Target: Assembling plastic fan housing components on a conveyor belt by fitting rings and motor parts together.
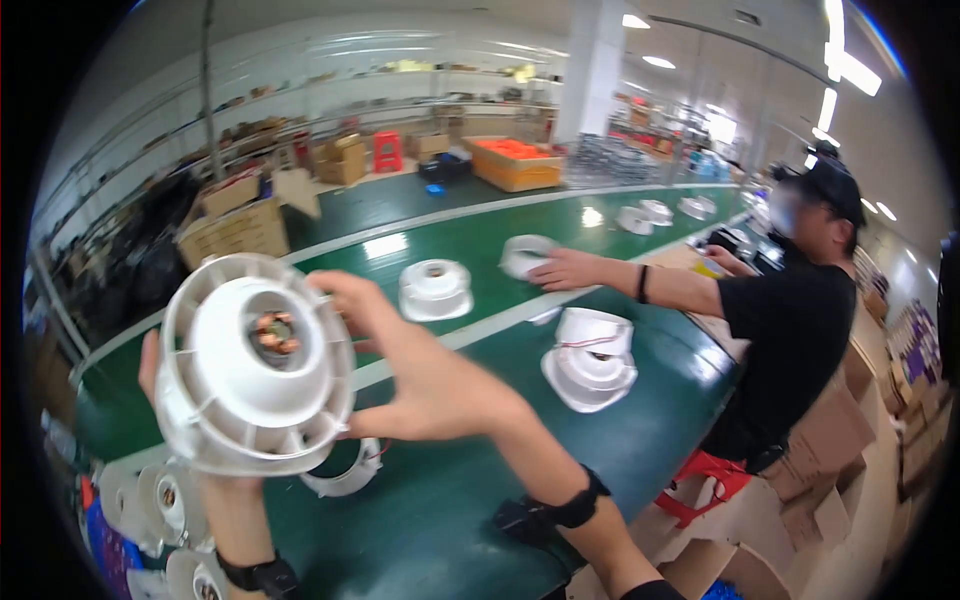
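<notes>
Both my hands hold a white plastic fan housing [228, 365] up above the workbench. Copper motor windings [275, 332] show in its round central opening. My left hand [149, 368] grips the housing's left side, mostly hidden behind it. At the right rim, the fingers and thumb of my right hand [425, 385] are wrapped around the edge. Below, a white ring [348, 484] with a red wire lies on the green bench. Farther right sits another white housing [588, 380], with a white ring [596, 328] and a red wire on top.
A co-worker's hand [568, 270] touches a white ring [522, 262] on the green conveyor belt [335, 285]. A white housing [436, 292] stands on the belt nearer to me. Several housings [172, 505] are gathered at lower left. An open cardboard box [725, 570] is at lower right.
</notes>
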Tool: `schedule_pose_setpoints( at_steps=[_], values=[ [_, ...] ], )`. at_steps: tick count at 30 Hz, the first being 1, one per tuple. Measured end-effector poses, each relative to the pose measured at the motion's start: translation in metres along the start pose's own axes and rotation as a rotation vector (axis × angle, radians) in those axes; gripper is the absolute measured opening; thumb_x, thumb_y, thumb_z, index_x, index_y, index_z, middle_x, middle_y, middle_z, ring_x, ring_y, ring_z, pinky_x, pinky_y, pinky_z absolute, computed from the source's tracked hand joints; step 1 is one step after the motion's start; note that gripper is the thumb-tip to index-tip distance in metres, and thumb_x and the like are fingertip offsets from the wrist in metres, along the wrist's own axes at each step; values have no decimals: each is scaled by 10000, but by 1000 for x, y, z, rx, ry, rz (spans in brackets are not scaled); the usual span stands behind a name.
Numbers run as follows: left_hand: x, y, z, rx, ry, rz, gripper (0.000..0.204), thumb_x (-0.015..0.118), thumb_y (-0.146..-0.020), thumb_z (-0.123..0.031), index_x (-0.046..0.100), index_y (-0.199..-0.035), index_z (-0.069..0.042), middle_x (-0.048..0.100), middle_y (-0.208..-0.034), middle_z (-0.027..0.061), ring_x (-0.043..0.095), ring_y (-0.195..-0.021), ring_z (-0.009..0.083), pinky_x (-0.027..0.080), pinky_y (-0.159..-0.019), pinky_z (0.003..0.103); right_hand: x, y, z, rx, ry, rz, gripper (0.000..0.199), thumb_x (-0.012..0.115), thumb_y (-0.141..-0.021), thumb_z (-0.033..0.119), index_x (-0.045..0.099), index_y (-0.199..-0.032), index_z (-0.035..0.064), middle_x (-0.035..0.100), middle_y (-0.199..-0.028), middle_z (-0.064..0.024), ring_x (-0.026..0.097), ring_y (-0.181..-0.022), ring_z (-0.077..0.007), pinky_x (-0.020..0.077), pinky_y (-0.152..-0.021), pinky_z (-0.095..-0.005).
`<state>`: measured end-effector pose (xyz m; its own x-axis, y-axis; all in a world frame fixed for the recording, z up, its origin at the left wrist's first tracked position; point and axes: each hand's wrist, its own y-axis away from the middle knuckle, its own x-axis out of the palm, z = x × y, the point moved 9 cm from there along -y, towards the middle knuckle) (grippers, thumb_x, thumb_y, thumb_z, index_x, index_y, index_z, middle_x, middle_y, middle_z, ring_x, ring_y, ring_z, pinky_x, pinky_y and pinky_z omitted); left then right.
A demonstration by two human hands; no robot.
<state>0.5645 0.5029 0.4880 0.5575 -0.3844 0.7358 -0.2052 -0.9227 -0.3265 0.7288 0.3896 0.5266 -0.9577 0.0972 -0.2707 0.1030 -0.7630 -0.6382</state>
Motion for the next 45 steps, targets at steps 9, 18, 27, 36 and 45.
schedule_pose_setpoints(
  at_steps=[9,18,27,36,45],
  values=[
    [44,14,14,-99,-57,322,846,603,-852,-511,343,-1497,-29,466,-1434,192,531,-1263,313,447,-1054,407,14,19,1,400,-177,99,1131,789,-725,53,72,-1596,131,230,-1602,-153,354,-1429,-318,377,-1107,-473],
    [95,54,-18,785,-1091,595,1092,844,-614,-450,357,-1493,-24,305,-1527,233,397,-1359,353,346,-1102,468,3,25,-47,239,-420,4,1082,696,-821,602,174,-1568,19,326,-1569,-153,374,-1421,-304,335,-1146,-422],
    [69,22,-14,501,-807,394,474,740,-796,-68,583,-1240,-18,564,-1267,142,588,-1156,251,490,-961,374,-27,40,-71,190,-824,-98,851,620,-891,600,396,-1480,27,518,-1436,-151,536,-1297,-279,445,-1091,-439],
    [72,27,-17,600,-937,436,206,741,-789,-41,673,-983,-26,633,-1028,102,633,-965,229,486,-814,300,-27,41,-75,393,-556,-199,1138,668,-739,745,294,-1524,11,453,-1472,-214,518,-1310,-361,490,-1060,-493],
    [64,18,1,304,-883,485,382,621,-953,-177,524,-1278,-2,598,-1251,180,591,-1161,256,488,-950,363,-8,4,-18,187,-84,-215,897,815,-741,367,398,-1432,-24,538,-1325,-165,550,-1206,-238,426,-1047,-389]
  ],
)
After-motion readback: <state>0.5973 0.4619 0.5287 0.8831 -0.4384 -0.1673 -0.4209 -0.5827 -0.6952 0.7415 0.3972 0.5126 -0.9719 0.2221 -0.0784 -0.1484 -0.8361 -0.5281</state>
